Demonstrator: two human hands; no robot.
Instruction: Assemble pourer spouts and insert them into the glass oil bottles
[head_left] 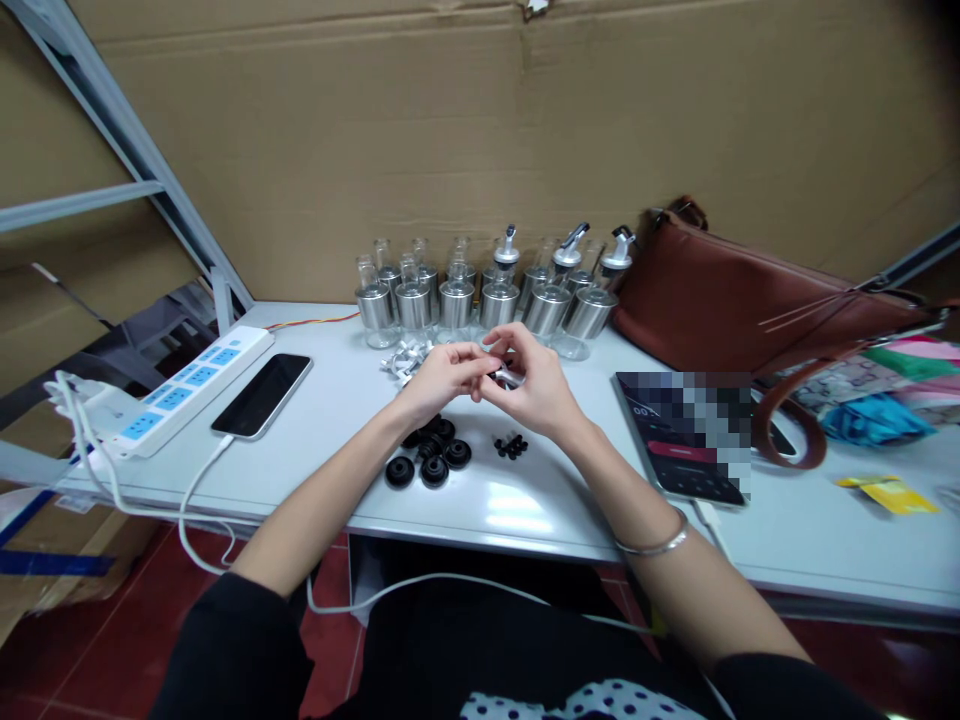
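Note:
My left hand and my right hand meet above the white table, fingers pinched together on a small metal spout part held between them. Just below lie several black rubber stoppers and a small heap of tiny black pieces. A pile of shiny metal spout parts lies beyond my left hand. Behind stands a row of glass bottles with steel sleeves; three at the right carry pourer tops.
A phone on a white cable lies left, beside a white power strip with blue sockets. A second phone lies right, by a brown leather bag. Coloured packets sit far right. A cardboard wall stands behind.

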